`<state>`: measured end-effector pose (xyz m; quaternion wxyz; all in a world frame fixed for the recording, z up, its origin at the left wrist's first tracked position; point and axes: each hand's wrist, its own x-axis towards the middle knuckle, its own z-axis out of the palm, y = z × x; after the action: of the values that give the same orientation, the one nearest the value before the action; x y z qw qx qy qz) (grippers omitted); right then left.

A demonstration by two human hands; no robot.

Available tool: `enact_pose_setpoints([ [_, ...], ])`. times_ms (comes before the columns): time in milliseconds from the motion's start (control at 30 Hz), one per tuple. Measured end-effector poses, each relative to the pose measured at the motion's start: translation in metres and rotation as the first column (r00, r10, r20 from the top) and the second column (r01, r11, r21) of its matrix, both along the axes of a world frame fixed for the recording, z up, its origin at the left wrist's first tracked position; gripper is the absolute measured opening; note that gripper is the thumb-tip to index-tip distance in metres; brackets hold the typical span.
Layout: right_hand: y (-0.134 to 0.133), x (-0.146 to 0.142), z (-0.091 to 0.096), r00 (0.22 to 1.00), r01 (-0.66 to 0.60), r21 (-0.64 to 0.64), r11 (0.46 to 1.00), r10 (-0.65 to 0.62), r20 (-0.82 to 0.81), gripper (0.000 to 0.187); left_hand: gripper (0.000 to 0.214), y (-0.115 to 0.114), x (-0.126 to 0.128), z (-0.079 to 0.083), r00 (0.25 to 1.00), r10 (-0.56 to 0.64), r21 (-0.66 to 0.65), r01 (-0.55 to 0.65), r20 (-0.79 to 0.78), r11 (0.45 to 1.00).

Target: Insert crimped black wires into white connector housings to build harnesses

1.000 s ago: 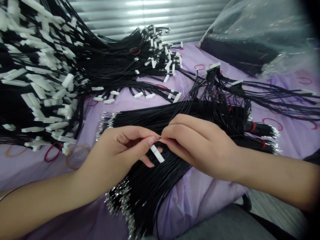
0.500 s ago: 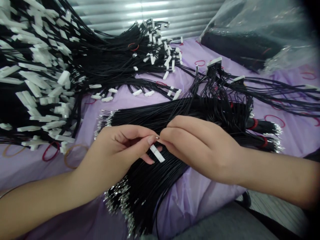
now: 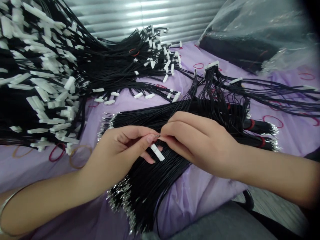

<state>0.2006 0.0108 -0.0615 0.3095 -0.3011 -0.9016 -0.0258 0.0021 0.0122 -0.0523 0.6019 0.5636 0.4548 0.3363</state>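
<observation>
Over the black wires, my left hand [image 3: 122,150] is closed in a pinch around a white connector housing [image 3: 158,152], whose lower end sticks out below the thumb. My right hand [image 3: 200,143] has its fingers pressed together and pinches a wire with a small metal terminal [image 3: 157,135] at its tip. That terminal sits right at my left thumb and finger, close to the housing; whether it is inside a slot I cannot tell. Beneath both hands lies a thick bundle of black wires [image 3: 155,186] with bare metal terminals [image 3: 125,200] along the ends.
White-ended cables [image 3: 50,86] are heaped at the left, and more cables [image 3: 155,56] lie at the back. Part-wired connectors [image 3: 212,65] rest at the right. A clear plastic bag [image 3: 250,43] stands back right. Rubber bands [image 3: 57,152] are scattered on the purple cloth [image 3: 190,196].
The view has shifted slightly, so the heaped cables appear a little further right and lower. Both hands keep nearly the same pinch, with a bit more of the metal terminal showing between them.
</observation>
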Motion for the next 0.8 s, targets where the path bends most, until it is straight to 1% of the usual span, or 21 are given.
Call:
enact_pose_setpoints([
  [167,-0.002,-0.001,0.0,1.0,-0.012,0.011,1.0,0.012,0.006,0.019,0.018,0.001,-0.001,0.001,0.998,-0.03,0.017,0.03,-0.051,0.999],
  [333,-0.002,-0.003,-0.002,1.0,-0.019,0.034,0.999,0.018,0.01,0.023,0.023,0.002,0.002,0.002,0.998,-0.013,0.007,0.014,-0.067,1.0],
  [467,-0.001,-0.002,0.001,1.0,-0.01,0.031,0.999,0.01,0.017,0.022,0.019,0.004,0.002,0.003,1.0,-0.021,-0.022,0.021,-0.01,1.0],
  [533,0.001,0.001,0.006,1.0,0.031,0.013,0.999,-0.031,0.001,0.019,0.008,0.005,0.0,0.002,0.999,-0.032,-0.074,0.034,0.035,0.997],
  [567,0.001,0.004,0.01,0.998,0.062,0.0,0.998,-0.062,-0.014,0.016,0.008,0.005,-0.001,0.002,0.998,-0.041,-0.099,0.046,0.054,0.994],
  [633,0.002,0.009,0.018,0.991,0.116,-0.015,0.993,-0.117,-0.058,0.011,0.036,0.005,-0.004,0.0,0.994,-0.092,-0.128,0.099,0.058,0.987],
  [667,0.002,0.011,0.022,0.989,0.125,-0.025,0.992,-0.126,-0.076,0.01,0.048,0.005,-0.005,-0.001,0.991,-0.13,-0.124,0.134,0.042,0.983],
  [700,0.002,0.013,0.025,0.989,0.115,-0.037,0.993,-0.118,-0.087,0.009,0.053,0.004,-0.006,-0.002,0.987,-0.162,-0.102,0.163,0.018,0.981],
  [733,0.002,0.015,0.027,0.992,0.088,-0.053,0.995,-0.092,-0.087,0.009,0.052,0.003,-0.007,-0.002,0.985,-0.174,-0.058,0.173,-0.015,0.983],
  [800,0.001,0.016,0.029,0.998,0.007,-0.085,0.996,-0.012,-0.068,0.011,0.04,0.001,-0.008,-0.002,0.99,-0.115,0.094,0.122,-0.077,0.988],
])
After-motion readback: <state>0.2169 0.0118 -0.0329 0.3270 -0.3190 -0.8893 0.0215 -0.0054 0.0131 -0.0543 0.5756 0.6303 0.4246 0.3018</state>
